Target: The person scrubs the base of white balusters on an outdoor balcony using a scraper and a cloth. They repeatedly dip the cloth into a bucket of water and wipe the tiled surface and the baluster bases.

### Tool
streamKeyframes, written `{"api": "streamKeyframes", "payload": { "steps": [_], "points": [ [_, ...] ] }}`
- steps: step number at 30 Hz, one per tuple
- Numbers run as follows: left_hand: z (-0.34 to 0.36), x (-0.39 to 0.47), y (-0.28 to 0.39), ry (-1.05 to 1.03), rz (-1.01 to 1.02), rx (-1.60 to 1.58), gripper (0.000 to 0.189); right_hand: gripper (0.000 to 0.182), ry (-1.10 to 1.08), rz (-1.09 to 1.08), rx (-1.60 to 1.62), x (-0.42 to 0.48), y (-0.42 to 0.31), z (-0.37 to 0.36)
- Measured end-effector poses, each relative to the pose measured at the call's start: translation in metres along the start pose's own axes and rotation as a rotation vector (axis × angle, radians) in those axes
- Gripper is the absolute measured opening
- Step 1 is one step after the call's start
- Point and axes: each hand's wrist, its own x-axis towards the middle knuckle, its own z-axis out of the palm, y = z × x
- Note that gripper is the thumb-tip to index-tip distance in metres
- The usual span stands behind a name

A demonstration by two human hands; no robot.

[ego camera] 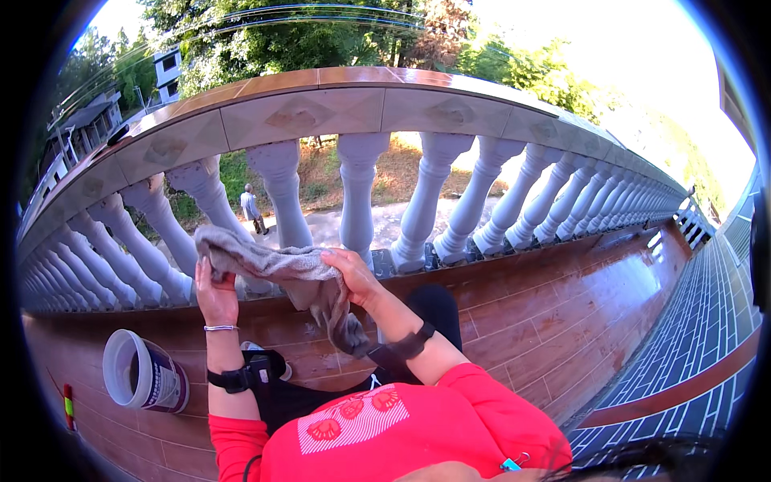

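Note:
A damp-looking grey cloth (pixel 271 262) is stretched between my two hands in front of the white balusters. My left hand (pixel 217 292) holds its bunched left end, with part of the fingers behind the fabric. My right hand (pixel 354 277) grips the cloth farther right, and a loose end hangs down from there beside my forearm. The balusters (pixel 358 193) stand just beyond the cloth, under a tiled railing top (pixel 355 77).
A white plastic bucket (pixel 123 367) stands on the wood-look tiled floor at the left, near a red and yellow-green handled object (pixel 68 406). A dark object (pixel 118 135) lies on the railing's left part. Below, beyond the railing, a person (pixel 250 208) is outside.

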Motion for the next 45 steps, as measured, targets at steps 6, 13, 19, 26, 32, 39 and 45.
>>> {"api": "streamKeyframes", "payload": {
  "steps": [6, 13, 19, 26, 32, 39, 45],
  "points": [
    [-0.004, -0.005, -0.025, -0.135, -0.437, 0.270, 0.055, 0.039, -0.274, -0.089, 0.427, 0.024, -0.034, 0.047],
    [-0.016, -0.065, -0.099, -0.401, -0.685, 0.129, 0.064, 0.030, 0.106, 0.078, 0.340, 0.040, 0.001, 0.019],
    [0.014, -0.069, -0.087, -0.403, -0.420, 0.353, 0.038, 0.048, -0.055, -0.075, -0.104, 0.034, 0.008, -0.033],
    [0.019, -0.042, -0.061, -0.282, 0.023, 1.186, 0.023, 0.070, 0.012, 0.221, -0.563, 0.000, 0.012, -0.042],
    [0.029, -0.041, -0.032, -0.238, 0.251, 1.531, 0.024, 0.050, -0.031, 0.103, -0.707, 0.001, 0.009, -0.059],
    [0.020, -0.027, -0.031, -0.205, 0.279, 1.437, 0.024, 0.038, 0.296, 0.004, -0.489, 0.008, 0.016, -0.112],
    [0.013, -0.020, -0.034, -0.191, -0.121, 1.099, 0.026, 0.036, 0.464, 0.017, -0.863, 0.004, 0.028, -0.143]
  ]
}}
